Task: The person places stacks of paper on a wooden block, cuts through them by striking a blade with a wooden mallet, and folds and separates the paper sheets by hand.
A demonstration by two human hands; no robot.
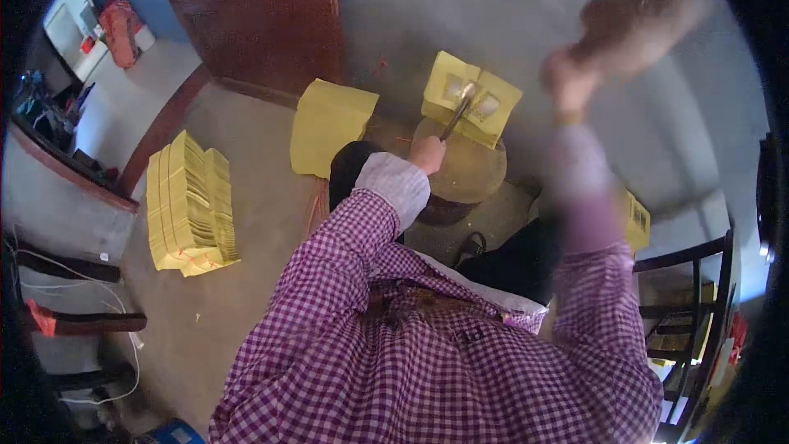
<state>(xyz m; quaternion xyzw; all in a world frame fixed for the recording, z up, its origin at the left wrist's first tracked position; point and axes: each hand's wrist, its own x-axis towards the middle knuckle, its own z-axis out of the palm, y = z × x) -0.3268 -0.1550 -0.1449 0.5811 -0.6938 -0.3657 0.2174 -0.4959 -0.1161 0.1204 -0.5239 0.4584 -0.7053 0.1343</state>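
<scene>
My left hand [427,154] is closed around a metal punch [454,119], whose far end rests on a stack of yellow paper [500,86]. Two patches of marks show on the top sheet. The stack lies on a round block [481,174] between my knees. Raised at the upper right, my right hand [569,80] grips a brown wooden mallet [645,12]; both are blurred by motion. The mallet's head is well apart from the punch. Another pile of yellow paper [329,127] sits just left of the block, by my knee.
Tied bundles of yellow paper [189,201] stand on the floor at left. A dark wooden chair [694,312] is at right, with a yellow packet [637,220] near it. Dark wooden bars [86,322] and a white cable are at lower left. A reddish door [255,16] stands behind.
</scene>
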